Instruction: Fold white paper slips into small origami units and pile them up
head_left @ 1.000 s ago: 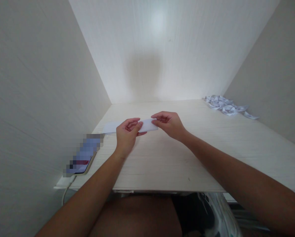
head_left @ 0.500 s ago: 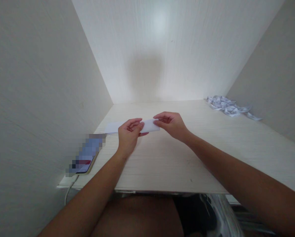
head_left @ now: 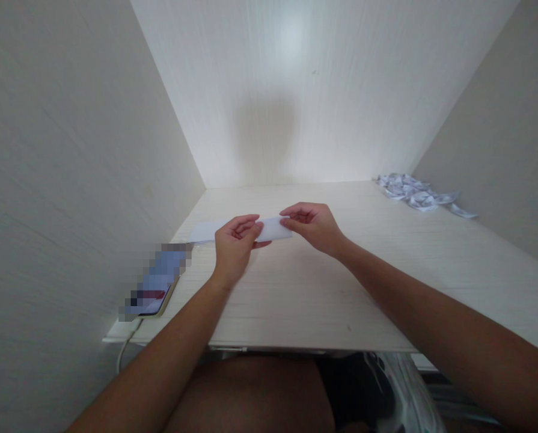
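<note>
Between my two hands, above the desk, is a small white piece of paper (head_left: 273, 228) that looks folded. My left hand (head_left: 236, 240) pinches its left end, thumb on top and a finger showing beneath. My right hand (head_left: 312, 225) grips the upper right end between thumb and fingertips. Behind my left hand, more white paper (head_left: 202, 231) lies flat on the desk, partly covered by that hand.
A phone (head_left: 163, 279) with a blurred screen leans by the left wall, its white cable (head_left: 123, 352) hanging over the desk (head_left: 296, 300) edge. A heap of crumpled or folded white paper strips (head_left: 413, 191) lies at the back right. Panels enclose three sides.
Both hands keep their hold on the paper with almost no movement. The whole view has shifted very slightly.
</note>
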The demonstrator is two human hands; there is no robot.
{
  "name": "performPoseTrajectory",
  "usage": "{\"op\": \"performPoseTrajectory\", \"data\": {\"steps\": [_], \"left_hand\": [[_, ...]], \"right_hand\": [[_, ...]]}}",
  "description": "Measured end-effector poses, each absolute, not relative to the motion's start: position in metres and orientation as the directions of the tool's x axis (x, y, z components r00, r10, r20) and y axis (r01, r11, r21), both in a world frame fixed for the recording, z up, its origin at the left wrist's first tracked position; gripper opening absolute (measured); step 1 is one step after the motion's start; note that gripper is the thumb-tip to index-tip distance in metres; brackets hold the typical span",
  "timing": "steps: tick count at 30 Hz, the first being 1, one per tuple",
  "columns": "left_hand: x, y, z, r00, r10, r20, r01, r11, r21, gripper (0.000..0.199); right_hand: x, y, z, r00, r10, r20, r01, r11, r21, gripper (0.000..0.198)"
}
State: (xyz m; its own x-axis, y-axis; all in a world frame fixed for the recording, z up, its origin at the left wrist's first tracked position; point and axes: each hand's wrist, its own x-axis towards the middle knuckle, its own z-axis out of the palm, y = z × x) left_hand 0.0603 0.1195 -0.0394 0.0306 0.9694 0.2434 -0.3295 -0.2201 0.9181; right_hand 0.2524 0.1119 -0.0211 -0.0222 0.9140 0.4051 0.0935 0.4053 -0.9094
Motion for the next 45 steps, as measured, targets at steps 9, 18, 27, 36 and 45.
{"op": "performPoseTrajectory", "data": {"steps": [9, 18, 27, 36, 45], "left_hand": [[0.059, 0.12, -0.038, 0.032, 0.972, 0.234, -0.304, -0.214, 0.928, 0.038], [0.059, 0.122, -0.04, 0.014, 0.98, 0.2, -0.276, -0.188, 0.943, 0.036], [0.059, 0.121, -0.04, 0.013, 0.981, 0.193, -0.295, -0.181, 0.938, 0.038], [0.059, 0.124, -0.042, -0.007, 0.985, 0.173, -0.302, -0.167, 0.939, 0.039], [0.059, 0.123, -0.038, 0.0, 0.992, 0.13, -0.327, -0.123, 0.937, 0.04]], "right_hand": [[0.254, 0.113, -0.021, -0.033, 0.901, 0.432, 0.124, 0.432, -0.893, 0.018], [0.26, 0.112, -0.025, -0.167, 0.789, 0.592, 0.379, 0.605, -0.7, 0.017], [0.262, 0.114, -0.026, -0.136, 0.845, 0.517, 0.377, 0.527, -0.761, 0.021], [0.262, 0.113, -0.022, -0.175, 0.895, 0.411, 0.165, 0.438, -0.883, 0.017], [0.266, 0.116, -0.021, -0.319, 0.912, 0.258, -0.043, 0.258, -0.965, 0.027]]}}
